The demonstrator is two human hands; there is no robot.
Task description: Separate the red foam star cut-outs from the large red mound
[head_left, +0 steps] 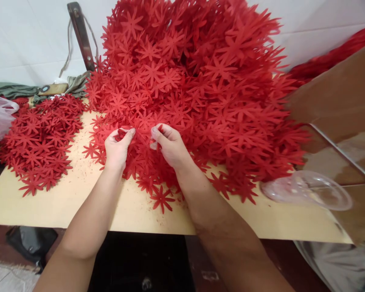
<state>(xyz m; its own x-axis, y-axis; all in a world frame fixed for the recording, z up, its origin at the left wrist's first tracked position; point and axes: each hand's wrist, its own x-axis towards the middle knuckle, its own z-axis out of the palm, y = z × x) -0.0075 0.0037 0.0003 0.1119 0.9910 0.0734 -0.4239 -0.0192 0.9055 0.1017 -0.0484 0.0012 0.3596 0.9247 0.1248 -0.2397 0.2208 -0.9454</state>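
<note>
A tall heap of red flower-shaped cutouts (200, 97), each with several narrow petals, fills the middle of the table. At its front, my left hand (118, 146) is closed in a pinch, thumb against fingers, on a red flower cutout. A short way to its right, my right hand (168, 144) also pinches red petals between thumb and fingers. Whether both hands hold the same cutout is hard to tell against the red heap. Just below the hands, a single flower cutout (162, 199) lies flat near the front of the table.
A smaller pile of red cutouts (45, 142) lies at the left, beside a white plastic bag (1, 115). A clear plastic tub (307, 190) rests on its side at the right, by a brown cardboard box (337, 109). The table's front edge (152, 232) runs under my forearms.
</note>
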